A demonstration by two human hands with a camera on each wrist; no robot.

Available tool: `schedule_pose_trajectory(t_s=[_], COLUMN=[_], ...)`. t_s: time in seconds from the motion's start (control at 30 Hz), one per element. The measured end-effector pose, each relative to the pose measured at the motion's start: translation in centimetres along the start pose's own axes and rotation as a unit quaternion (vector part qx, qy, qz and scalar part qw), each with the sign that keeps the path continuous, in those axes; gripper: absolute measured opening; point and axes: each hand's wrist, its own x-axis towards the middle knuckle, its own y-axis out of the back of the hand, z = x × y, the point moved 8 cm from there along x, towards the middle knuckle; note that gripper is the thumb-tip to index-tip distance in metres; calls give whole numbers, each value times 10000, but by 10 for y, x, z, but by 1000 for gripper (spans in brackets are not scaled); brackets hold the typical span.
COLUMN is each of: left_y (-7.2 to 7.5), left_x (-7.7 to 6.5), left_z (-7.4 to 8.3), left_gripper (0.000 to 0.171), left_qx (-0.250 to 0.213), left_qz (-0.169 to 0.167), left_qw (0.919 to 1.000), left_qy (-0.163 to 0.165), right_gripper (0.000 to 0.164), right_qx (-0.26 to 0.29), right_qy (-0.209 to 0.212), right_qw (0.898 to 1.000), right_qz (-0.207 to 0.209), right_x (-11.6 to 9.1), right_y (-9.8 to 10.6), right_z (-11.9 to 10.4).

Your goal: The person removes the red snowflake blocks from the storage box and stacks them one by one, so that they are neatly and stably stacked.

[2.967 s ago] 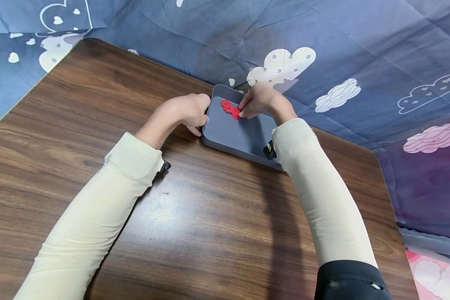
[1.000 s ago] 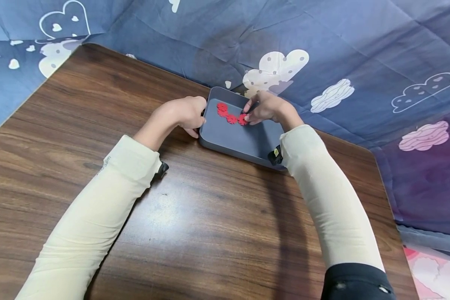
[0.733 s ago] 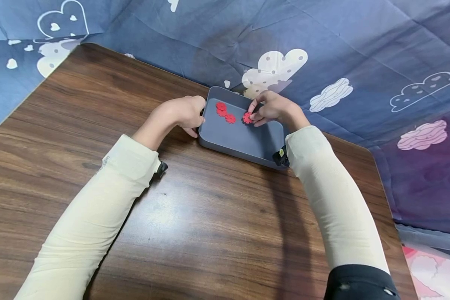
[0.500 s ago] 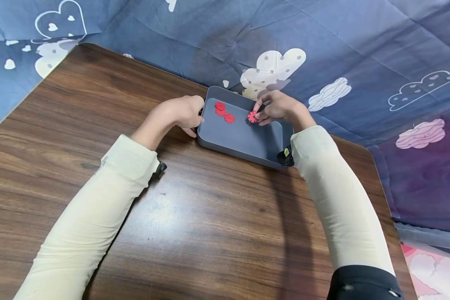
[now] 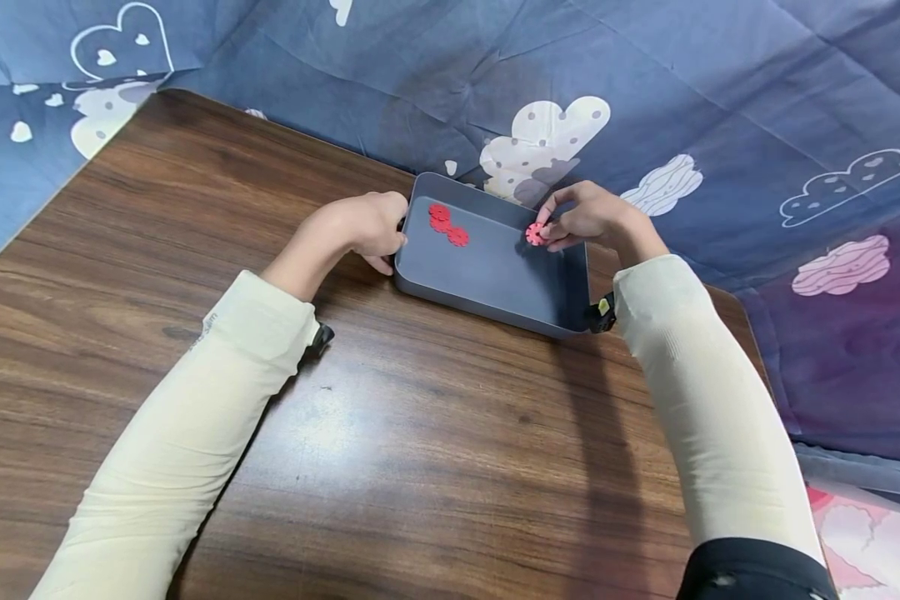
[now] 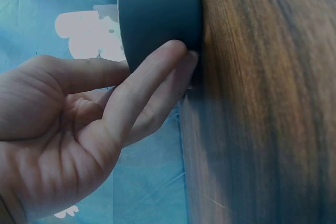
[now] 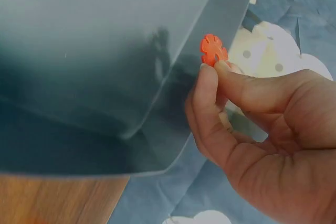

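Note:
A shallow grey tray (image 5: 487, 312) stands near the table's back edge. My left hand (image 5: 367, 227) grips its left end; the left wrist view shows fingers (image 6: 152, 85) against the outer wall and another digit reaching the rim. My right hand (image 5: 592, 215) pinches a red notched disc (image 5: 535, 233), an interlocking toy piece, between thumb and fingertip above the tray's back right part. In the right wrist view this disc (image 7: 211, 48) sticks up from the fingertips, beside the tray's wall. Several more red discs (image 5: 440, 218) lie overlapping at the tray's left end.
The brown wood-grain table (image 5: 390, 467) extends in front of and left of the tray. A blue cloth (image 5: 390, 67) with cloud prints hangs close behind the table. A black strap device (image 5: 602, 312) on the right wrist is at the tray's right corner.
The right hand has drawn one red disc away from the others and carried it right across the tray. The left hand keeps its hold at the tray's left end.

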Motion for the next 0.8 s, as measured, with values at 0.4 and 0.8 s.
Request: schedule_pose_trajectory(t_s=[0.4, 0.8], left_y=[0, -1], left_x=[-2, -4], left_z=[1, -1], left_gripper=[26, 27], left_qx=[15, -75], left_qz=[-37, -74], left_qw=[10000, 9999], left_qy=[-37, 16], right_gripper=[27, 26], right_qx=[-316, -163], right_qy=[-136, -237], right_qw=[9993, 9994], right_qz=[152, 208], right_x=[-18, -29], right_y=[20, 37], right_z=[15, 35])
